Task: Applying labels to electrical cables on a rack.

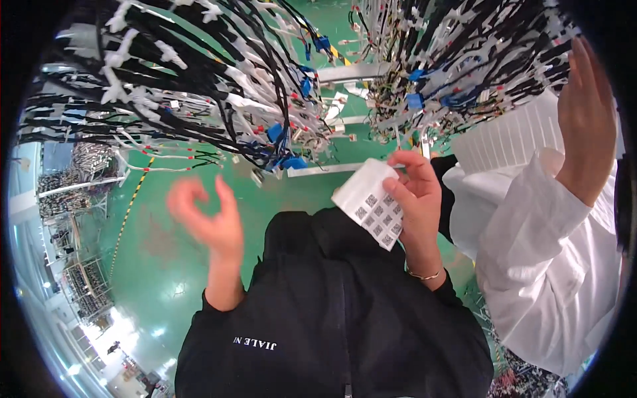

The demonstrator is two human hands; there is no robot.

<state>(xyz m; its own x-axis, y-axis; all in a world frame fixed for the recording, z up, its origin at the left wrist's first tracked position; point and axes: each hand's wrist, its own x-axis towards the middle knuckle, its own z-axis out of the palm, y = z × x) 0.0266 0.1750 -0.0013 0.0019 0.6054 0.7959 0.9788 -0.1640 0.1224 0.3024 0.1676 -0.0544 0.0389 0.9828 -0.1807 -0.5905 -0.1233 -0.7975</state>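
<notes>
My right hand (419, 199) is closed on a folded white label sheet (379, 205), gripping its right edge between thumb and fingers. Square black codes in rows cover the sheet's lower part. My left hand (211, 215) is raised over the floor at the left, slightly blurred, thumb and fingers apart, with nothing visible in it. Beyond it hangs a thick bundle of black and white wire harnesses (225, 99) with white and blue connectors. A second harness bundle (451, 60) hangs at the far right. Neither hand touches the wires.
Close on my right stands a co-worker in a white sleeve (531, 272), one hand (587, 126) raised. A white lined panel (507, 136) is beside that arm. Metal rails (332, 170) run between the bundles above the green floor (156, 255). Racks of harnesses (87, 288) stand far left.
</notes>
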